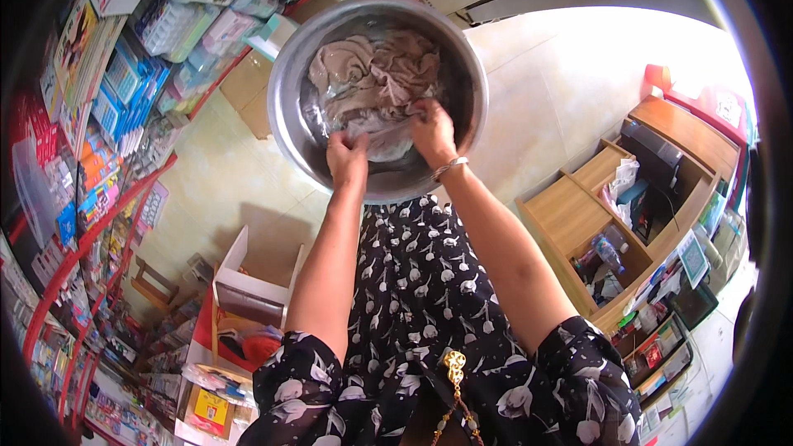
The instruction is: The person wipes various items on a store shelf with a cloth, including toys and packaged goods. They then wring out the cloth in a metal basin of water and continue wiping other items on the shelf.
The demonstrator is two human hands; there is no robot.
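A round metal basin (286,105) stands in front of me, with water and wet, brownish-pink cloth (353,68) bunched inside it. Over the near side of the basin, my left hand (348,158) pinches one end of a pale, wet stretch of cloth (389,136). The other end is in the fingers of my right hand (433,130), close to the basin's right wall. That pale stretch lies between both hands, at the near edge of the bunched cloth. A twisted bracelet (450,167) circles my right wrist. How far the cloth sits under water I cannot tell.
Shelves packed with stationery (124,87) line the left side, edged by a red rail (80,251). A cardboard piece (248,96) lies on the tiled floor (526,68). On the right stands a wooden counter (570,210) with open compartments. A white-sided box (254,285) is at lower left.
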